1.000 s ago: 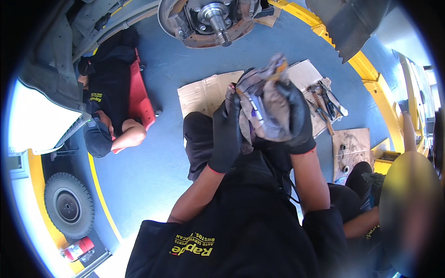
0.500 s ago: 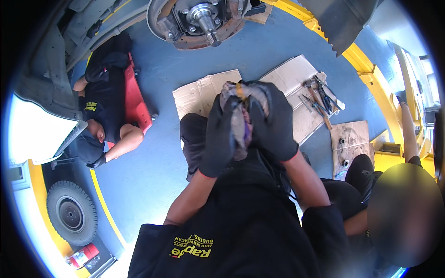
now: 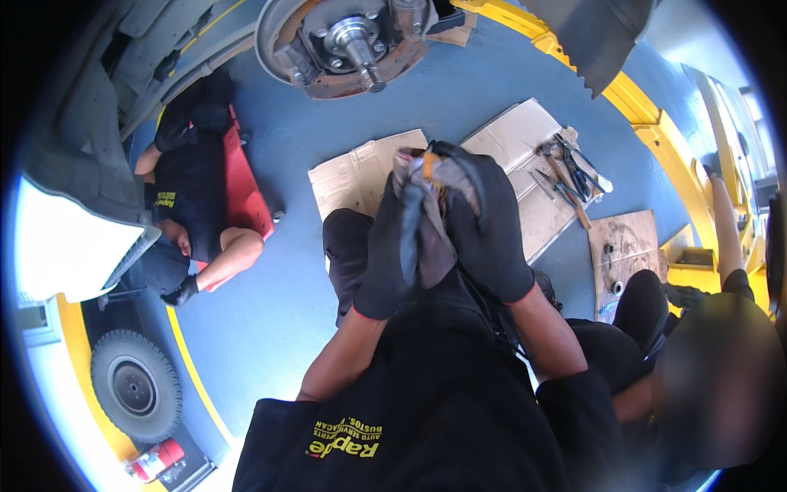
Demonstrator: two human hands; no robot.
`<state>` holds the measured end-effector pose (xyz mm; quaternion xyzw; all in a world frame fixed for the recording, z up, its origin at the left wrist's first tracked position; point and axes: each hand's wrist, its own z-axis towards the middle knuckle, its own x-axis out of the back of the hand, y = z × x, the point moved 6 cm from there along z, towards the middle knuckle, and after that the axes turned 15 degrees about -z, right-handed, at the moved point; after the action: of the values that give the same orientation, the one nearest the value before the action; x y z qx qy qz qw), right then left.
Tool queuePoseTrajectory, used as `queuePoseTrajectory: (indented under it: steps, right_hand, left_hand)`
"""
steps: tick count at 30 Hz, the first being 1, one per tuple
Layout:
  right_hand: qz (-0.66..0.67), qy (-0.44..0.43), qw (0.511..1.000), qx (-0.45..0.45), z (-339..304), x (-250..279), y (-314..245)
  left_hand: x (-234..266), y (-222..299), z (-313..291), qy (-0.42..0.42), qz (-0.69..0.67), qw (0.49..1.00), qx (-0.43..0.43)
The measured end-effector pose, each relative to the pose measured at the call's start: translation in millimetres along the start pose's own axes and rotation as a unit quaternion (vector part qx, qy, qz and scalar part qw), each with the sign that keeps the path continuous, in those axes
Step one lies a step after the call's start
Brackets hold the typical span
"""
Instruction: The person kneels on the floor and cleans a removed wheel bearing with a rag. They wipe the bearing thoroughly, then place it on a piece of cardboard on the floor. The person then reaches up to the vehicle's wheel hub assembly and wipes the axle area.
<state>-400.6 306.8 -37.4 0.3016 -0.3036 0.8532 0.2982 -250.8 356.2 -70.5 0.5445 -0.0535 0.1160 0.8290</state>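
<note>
Both my hands wear black gloves and meet in front of my chest around a crumpled greyish rag point(image 3: 434, 250). My left hand point(image 3: 387, 250) closes on the rag's left side. My right hand point(image 3: 494, 225) wraps the other side, fingers curled over the top. An orange-yellow strip point(image 3: 428, 166) shows among the folds near the fingertips. Whether the rag covers another part, I cannot tell. Beyond my hands, at the top, is a bare wheel hub point(image 3: 354, 41) with a protruding spindle and a round backing plate.
Cardboard sheets point(image 3: 361, 168) lie on the blue floor, with pliers and a hammer point(image 3: 578, 176) on one at right. A co-worker point(image 3: 193, 180) is on a red creeper point(image 3: 246, 189) at left. Another person point(image 3: 631, 344) sits close at right. A yellow lift frame point(image 3: 672, 156) curves behind.
The rag has shifted in my hands, and a longer fold now hangs between them. The co-worker at left has changed head and arm position. My view has shifted slightly.
</note>
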Motion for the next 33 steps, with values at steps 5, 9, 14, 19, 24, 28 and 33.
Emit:
queuePoseTrajectory:
  steps: [5,9,14,19,24,28,33]
  right_hand:
    - [0.082,-0.021,0.993,-0.086,-0.7,-7.3,21.4]
    - [0.221,-0.068,0.943,-0.241,0.2,-21.5,46.5]
    - [0.303,-0.138,0.912,-0.241,1.3,-13.6,34.5]
    - [0.283,-0.211,0.925,-0.141,-8.1,-38.3,47.8]
    - [0.541,-0.086,0.783,-0.293,39.6,-53.5,63.7]
    - [0.2,0.036,0.968,-0.149,113.4,-44.6,34.3]
    - [-0.34,0.031,0.94,0.0,188.9,-165.0,-40.9]
  left_hand:
    - [-7.5,-4.4,10.9,0.024,-0.252,0.941,0.224]
    - [-0.6,-6.2,19.0,0.066,-0.183,0.968,0.161]
    - [0.3,6.6,19.2,0.118,-0.063,0.991,-0.015]
    - [22.1,-13.6,12.0,0.068,-0.017,0.994,0.079]
    - [101.9,-141.1,-34.3,0.106,-0.172,0.967,0.153]
    - [128.6,-238.6,-67.2,0.223,-0.551,0.763,0.252]
    - [162.6,-346.9,-157.8,0.3,-0.293,0.889,0.186]
